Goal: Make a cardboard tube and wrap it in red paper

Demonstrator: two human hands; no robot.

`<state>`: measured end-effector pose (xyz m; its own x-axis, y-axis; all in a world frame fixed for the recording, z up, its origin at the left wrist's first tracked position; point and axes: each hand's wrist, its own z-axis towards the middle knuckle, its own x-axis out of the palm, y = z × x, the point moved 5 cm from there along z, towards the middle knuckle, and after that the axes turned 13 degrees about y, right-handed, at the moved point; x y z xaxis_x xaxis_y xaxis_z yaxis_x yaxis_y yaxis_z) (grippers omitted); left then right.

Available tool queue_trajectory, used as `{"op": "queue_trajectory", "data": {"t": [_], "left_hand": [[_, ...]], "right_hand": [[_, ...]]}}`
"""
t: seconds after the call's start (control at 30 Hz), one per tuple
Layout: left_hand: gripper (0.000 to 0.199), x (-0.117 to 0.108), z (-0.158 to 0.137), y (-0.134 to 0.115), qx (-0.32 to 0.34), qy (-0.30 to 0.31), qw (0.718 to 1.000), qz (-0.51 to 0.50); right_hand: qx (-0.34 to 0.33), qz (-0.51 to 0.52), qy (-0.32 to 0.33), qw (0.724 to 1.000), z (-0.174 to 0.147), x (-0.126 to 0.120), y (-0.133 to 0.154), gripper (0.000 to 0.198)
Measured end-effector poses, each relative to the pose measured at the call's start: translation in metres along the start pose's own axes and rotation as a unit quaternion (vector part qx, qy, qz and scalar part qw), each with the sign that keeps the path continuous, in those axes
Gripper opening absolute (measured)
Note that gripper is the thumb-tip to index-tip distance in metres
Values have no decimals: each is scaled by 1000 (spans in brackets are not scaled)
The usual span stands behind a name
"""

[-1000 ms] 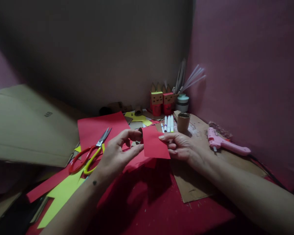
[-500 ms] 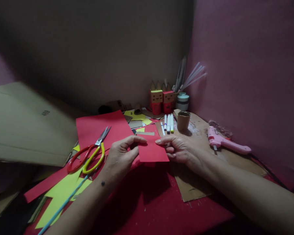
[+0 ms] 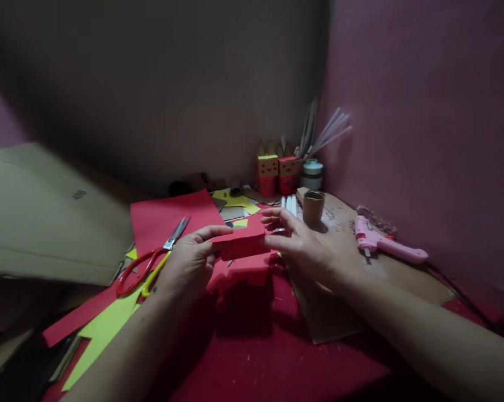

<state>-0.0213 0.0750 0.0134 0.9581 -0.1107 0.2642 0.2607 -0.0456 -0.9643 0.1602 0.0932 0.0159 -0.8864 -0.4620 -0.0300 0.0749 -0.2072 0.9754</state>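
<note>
A small red paper piece [image 3: 244, 244] is held up in front of me, tilted so that I see it at a low angle. My left hand [image 3: 193, 254] pinches its left end between thumb and fingers. At the right end, the thumb of my right hand [image 3: 300, 240] meets the paper's edge, while the fingers stay spread apart above it. Scissors [image 3: 155, 262] with one red and one yellow handle lie just left of my left hand, partly covered by it. Below the held piece more red paper [image 3: 252, 271] lies on the red table surface [image 3: 243, 357].
Large red sheet [image 3: 172, 215] and yellow paper [image 3: 105, 329] lie left. White markers [image 3: 291, 204], a cardboard cup [image 3: 314, 207] and two decorated boxes [image 3: 267, 176] stand beyond my hands. A pink glue gun [image 3: 386, 243] rests right on cardboard [image 3: 419, 279]; a large cardboard box [image 3: 46, 218] is left.
The red paper piece has tipped from facing me to a low angle and shifted slightly left. My right hand's fingers have spread and lifted off it.
</note>
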Motion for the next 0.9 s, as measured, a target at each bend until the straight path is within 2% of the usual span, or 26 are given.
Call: {"op": "queue_trajectory", "data": {"t": [0.07,0.17,0.23,0.33,0.43,0.53,0.67,0.8,0.9], "left_hand": [[17,1,0,-1,5,0,1000,8],[17,4,-1,-4,7,-5,1000,23],[16,4,-2,-5,4,-10,1000,16],[16,3,0,-3,2,-15,1000,-4],[17,2,1,1,1,-13,1000,-8],[19,3,1,5,-12,-3,1000,-12],[20,6,-1,10,-31,3,999,-11],[23,8,-5,11,-36,-9,999,-7],[27,9,-6,12,-42,-15,999,-8]], "right_hand": [[-10,-40,19,999,-2,6,2,36],[-50,-90,-34,994,-5,5,3,26],[-80,-104,-59,990,-7,4,2,26],[-100,-102,-44,989,-9,7,2,30],[-60,-77,-12,995,-9,10,1,38],[26,20,11,999,-8,13,-4,41],[112,160,26,980,-8,17,-10,41],[151,227,62,960,-6,20,-20,37],[144,268,84,949,-3,22,-27,34]]}}
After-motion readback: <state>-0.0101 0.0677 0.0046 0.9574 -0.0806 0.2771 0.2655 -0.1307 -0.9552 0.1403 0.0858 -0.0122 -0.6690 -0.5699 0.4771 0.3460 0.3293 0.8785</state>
